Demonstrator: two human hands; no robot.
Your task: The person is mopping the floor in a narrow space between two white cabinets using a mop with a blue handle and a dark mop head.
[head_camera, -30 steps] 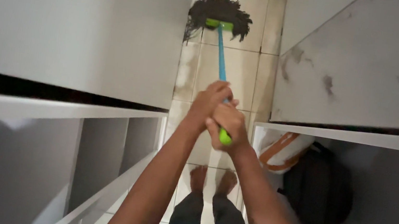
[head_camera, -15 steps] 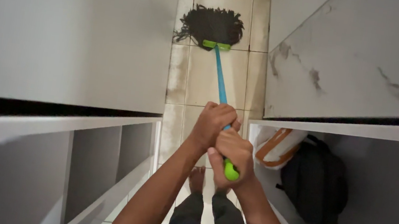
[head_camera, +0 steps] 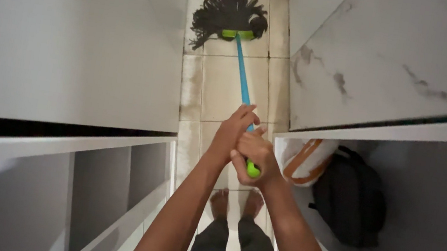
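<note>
I see the mop (head_camera: 242,81) running lengthwise straight ahead down the floor (head_camera: 222,93) aisle, dark head at the far end. My left hand (head_camera: 232,134) grips farther down the handle; right hand (head_camera: 254,158) closed around the green end.

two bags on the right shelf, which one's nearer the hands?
The white-and-orange bag, just right of the right hand; the black backpack sits farther right, behind it.

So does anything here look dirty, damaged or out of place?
Yes. The white marbled counter top on the right carries dark smudges, and the pale floor tiles show grey streaks near the dark stringy mop head. A black backpack and a white-and-orange bag sit stuffed on the shelf below.
</note>
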